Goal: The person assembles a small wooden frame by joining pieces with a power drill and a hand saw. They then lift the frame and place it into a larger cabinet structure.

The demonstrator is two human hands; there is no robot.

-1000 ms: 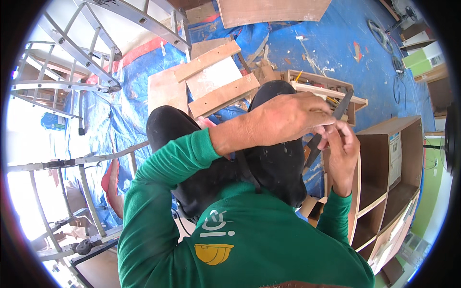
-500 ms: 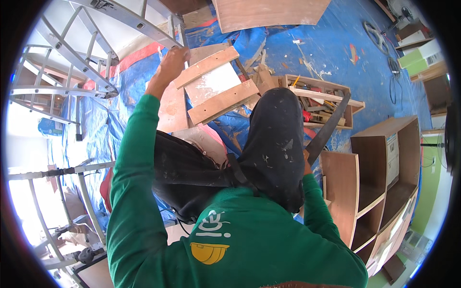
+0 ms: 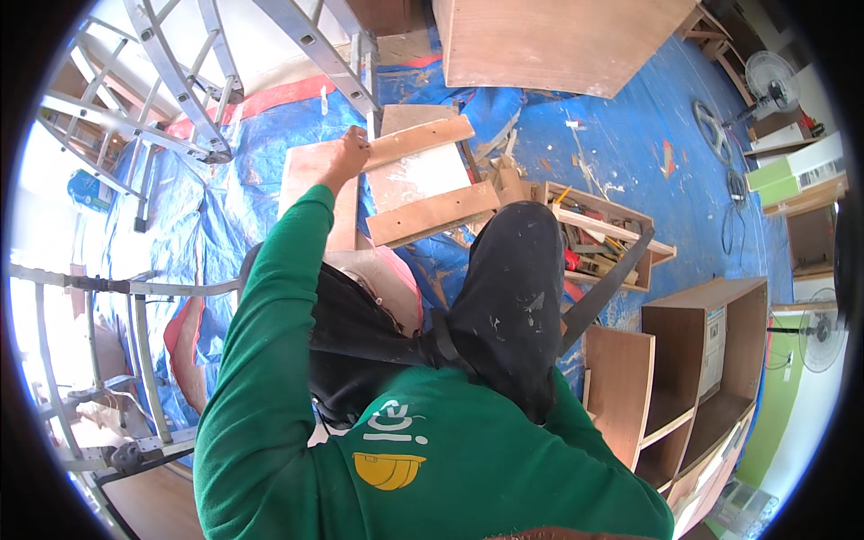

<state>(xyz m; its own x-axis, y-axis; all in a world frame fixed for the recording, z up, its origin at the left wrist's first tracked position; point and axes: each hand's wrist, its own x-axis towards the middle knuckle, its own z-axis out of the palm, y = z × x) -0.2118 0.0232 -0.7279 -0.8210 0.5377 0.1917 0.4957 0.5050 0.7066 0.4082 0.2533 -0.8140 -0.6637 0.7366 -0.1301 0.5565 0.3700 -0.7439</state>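
Battened panel (image 3: 416,176) ahead of knees (image 3: 520,247), wooden toolbox (image 3: 661,250) to its right. Handsaw (image 3: 610,282) slanting past right knee, right hand out of sight, its grip untellable. Upper batten (image 3: 423,140): left hand (image 3: 349,157) at left end, fingers curled; cannot tell whether pinching.

From my remote seat I see a wrinkled blue plastic floor sheet (image 3: 621,126), silver metal ladders (image 3: 183,94) at upper left, an open-fronted brown wooden cabinet (image 3: 670,337) near a pale green and white wall (image 3: 774,418), and bright white light (image 3: 36,207) (it bleaches detail) leftward.
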